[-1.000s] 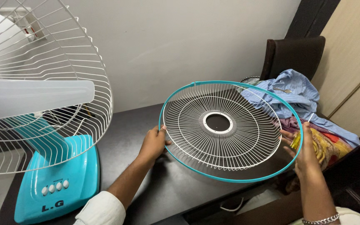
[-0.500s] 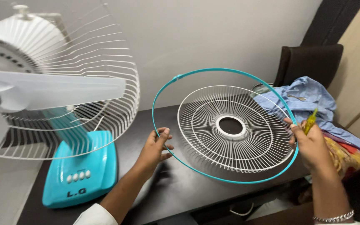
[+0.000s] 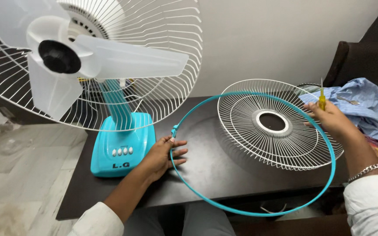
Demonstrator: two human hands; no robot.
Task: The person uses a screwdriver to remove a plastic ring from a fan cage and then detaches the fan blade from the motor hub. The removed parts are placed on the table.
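Observation:
My left hand (image 3: 162, 158) pinches the teal plastic ring (image 3: 259, 213) near its clip, low over the dark table (image 3: 211, 175). The ring has come off the white wire front grille (image 3: 276, 131) and hangs loosely around it, tilted toward me. My right hand (image 3: 332, 119) is at the grille's far right rim and holds a yellow-handled screwdriver (image 3: 322, 101) upright. At the left stands the table fan, with a teal base (image 3: 121, 148), a white rear guard (image 3: 162, 52) and translucent white blades (image 3: 123, 59) exposed.
A pile of clothes topped by a blue shirt (image 3: 368, 102) lies at the right, in front of a dark brown chair (image 3: 368, 57). A pale wall runs behind the table. Tiled floor (image 3: 18, 170) shows at the left, beyond the table's edge.
The teal ring has separated from the wire grille and dropped toward me. My left hand moved down with the ring. The view swung left, bringing the fan's blades into sight.

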